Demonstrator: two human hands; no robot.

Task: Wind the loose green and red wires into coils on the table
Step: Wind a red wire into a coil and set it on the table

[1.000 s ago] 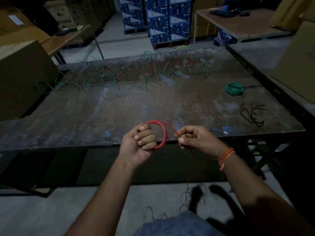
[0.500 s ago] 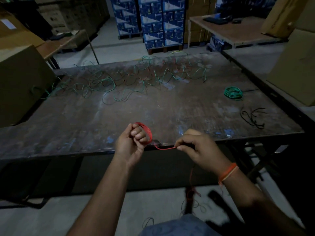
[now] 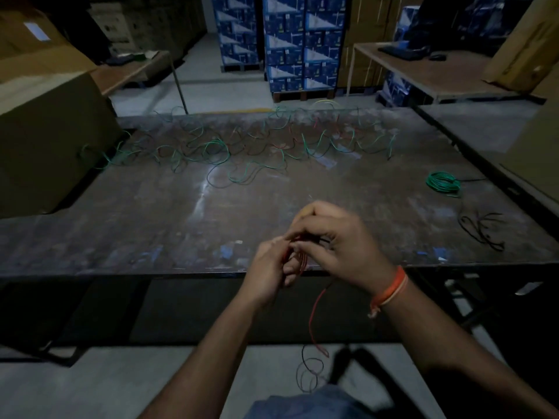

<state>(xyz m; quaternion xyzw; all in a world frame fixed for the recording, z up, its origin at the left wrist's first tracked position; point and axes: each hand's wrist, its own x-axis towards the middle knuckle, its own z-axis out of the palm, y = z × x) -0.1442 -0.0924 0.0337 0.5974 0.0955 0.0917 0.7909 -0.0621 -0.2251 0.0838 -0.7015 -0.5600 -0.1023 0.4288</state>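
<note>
Red wire coil [image 3: 298, 258]: held over the near edge of the desk [image 3: 151, 225], between the two hands; only a few red turns show between the fingers.
Left grip: left hand [image 3: 267, 272] has its fingers curled round the coil, the turns passing across the fingers on the side facing the right hand.
Right grip: right hand [image 3: 335, 246] sits above and to the right of the coil, fingers bent down onto its upper part, pinching the wire there; exact contact is blurred.
Free end: a red tail [image 3: 314, 316] drops from under the hands, past the desk edge, to loose loops on the floor [image 3: 106, 385].
Wristband: orange band [image 3: 390, 290] on the right wrist.
Finished coil: green wire coil [image 3: 443, 182] lies flat on the desk, far right, well apart from the hands.
Black wire: a loose black tangle [image 3: 481, 231] lies on the desk near the right edge, nearer than the green coil.
Loose wires: green and red strands [image 3: 242, 149] spread across the far half of the desk, uncoiled.
Surroundings: cardboard box [image 3: 45, 131] at the left end of the desk; stacked blue cartons [image 3: 290, 40] beyond.
</note>
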